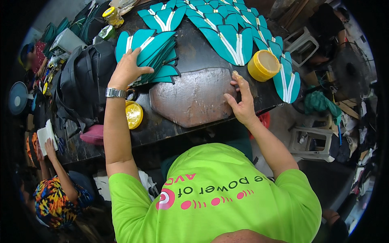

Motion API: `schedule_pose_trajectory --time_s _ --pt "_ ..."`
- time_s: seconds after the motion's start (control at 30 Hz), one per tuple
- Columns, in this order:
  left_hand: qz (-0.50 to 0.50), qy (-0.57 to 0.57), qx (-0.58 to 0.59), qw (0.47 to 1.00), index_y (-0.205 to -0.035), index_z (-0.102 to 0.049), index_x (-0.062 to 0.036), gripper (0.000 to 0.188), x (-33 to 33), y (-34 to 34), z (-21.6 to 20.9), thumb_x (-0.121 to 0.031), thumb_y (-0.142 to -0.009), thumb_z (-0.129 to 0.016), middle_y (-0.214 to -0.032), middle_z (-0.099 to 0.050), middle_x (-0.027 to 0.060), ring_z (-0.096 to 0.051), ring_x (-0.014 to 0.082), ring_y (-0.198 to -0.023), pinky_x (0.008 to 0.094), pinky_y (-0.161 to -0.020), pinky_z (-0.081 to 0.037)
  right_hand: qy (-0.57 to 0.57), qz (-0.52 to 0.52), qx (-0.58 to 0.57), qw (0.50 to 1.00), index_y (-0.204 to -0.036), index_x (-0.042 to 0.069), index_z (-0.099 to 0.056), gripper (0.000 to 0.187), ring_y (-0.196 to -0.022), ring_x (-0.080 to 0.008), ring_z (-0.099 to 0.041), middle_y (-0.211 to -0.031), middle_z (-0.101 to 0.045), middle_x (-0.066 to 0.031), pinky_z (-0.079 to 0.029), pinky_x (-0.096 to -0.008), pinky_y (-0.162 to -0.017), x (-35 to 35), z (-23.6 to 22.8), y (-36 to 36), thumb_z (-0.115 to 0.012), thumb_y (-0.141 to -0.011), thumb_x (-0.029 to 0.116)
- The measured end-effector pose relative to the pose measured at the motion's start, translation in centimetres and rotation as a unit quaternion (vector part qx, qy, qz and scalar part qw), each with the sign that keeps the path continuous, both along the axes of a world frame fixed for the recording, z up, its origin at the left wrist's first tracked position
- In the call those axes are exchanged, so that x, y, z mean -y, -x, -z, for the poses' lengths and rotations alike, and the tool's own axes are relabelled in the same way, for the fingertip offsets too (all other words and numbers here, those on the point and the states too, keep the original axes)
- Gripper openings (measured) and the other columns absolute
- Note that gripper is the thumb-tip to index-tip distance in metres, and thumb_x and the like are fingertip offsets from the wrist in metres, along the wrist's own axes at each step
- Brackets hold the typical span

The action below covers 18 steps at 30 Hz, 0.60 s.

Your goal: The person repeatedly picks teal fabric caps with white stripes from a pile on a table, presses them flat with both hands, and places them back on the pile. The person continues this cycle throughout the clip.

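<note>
My left hand (129,69), with a metal wristwatch, lies with fingers apart on the near left side of a stack of teal leaf-shaped pieces (156,52). Each piece has pale strips in a V and dark edging. Right of the stack sits a worn brown board (194,97) with a smooth, scuffed face. At the board's right edge my right hand (242,97) is open, fingers loosely bent and apart, with smears on the fingertips. A yellow tub (263,67) of tan paste stands just beyond it. Below my left wrist lies a shallow yellow lid (133,115) with pale residue.
Rows of overlapping teal pieces (227,40) cover the table's far right. A black backpack (83,81) and a maroon pouch (92,134) lie left, near a yellow-lidded jar (112,17). Another person's hands (49,150) hold a white item at far left. Plastic stools (312,143) stand right.
</note>
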<state>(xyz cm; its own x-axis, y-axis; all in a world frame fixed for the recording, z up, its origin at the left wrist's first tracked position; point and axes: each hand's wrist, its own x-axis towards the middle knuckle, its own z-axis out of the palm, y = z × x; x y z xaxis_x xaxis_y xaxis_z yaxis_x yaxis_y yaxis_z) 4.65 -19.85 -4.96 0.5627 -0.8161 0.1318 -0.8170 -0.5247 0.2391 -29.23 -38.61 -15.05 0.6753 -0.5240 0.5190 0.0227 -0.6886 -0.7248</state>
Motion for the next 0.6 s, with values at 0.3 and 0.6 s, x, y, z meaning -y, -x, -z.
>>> schedule_pose_trajectory --time_s 0.3,0.6 --pt "0.001 0.054 -0.022 0.998 -0.131 -0.063 -0.001 0.065 -1.3 -2.1 1.4 -0.044 -0.085 -0.077 -0.134 -0.062 0.0223 -0.061 0.038 -0.122 0.0433 -0.103 -0.048 -0.096 -0.049 0.032 0.994 -0.118 0.0 -0.069 0.031 -0.101 -0.0197 -0.06 -0.107 -0.065 -0.0109 -0.046 -0.0297 -0.09 2.9 -4.3 1.8 -0.063 -0.101 0.024" --pt "0.003 0.137 0.095 0.986 -0.129 -0.062 -0.0038 0.035 -1.5 -0.5 1.3 -0.011 -0.095 -0.058 -0.119 -0.068 0.0208 -0.066 0.039 -0.11 0.0476 -0.092 -0.052 0.314 0.298 -0.377 0.818 -0.115 0.02 -0.077 0.057 -0.131 -0.0386 -0.046 -0.125 -0.063 -0.0243 -0.04 -0.055 -0.103 13.3 -9.0 2.5 -0.044 -0.099 0.063"
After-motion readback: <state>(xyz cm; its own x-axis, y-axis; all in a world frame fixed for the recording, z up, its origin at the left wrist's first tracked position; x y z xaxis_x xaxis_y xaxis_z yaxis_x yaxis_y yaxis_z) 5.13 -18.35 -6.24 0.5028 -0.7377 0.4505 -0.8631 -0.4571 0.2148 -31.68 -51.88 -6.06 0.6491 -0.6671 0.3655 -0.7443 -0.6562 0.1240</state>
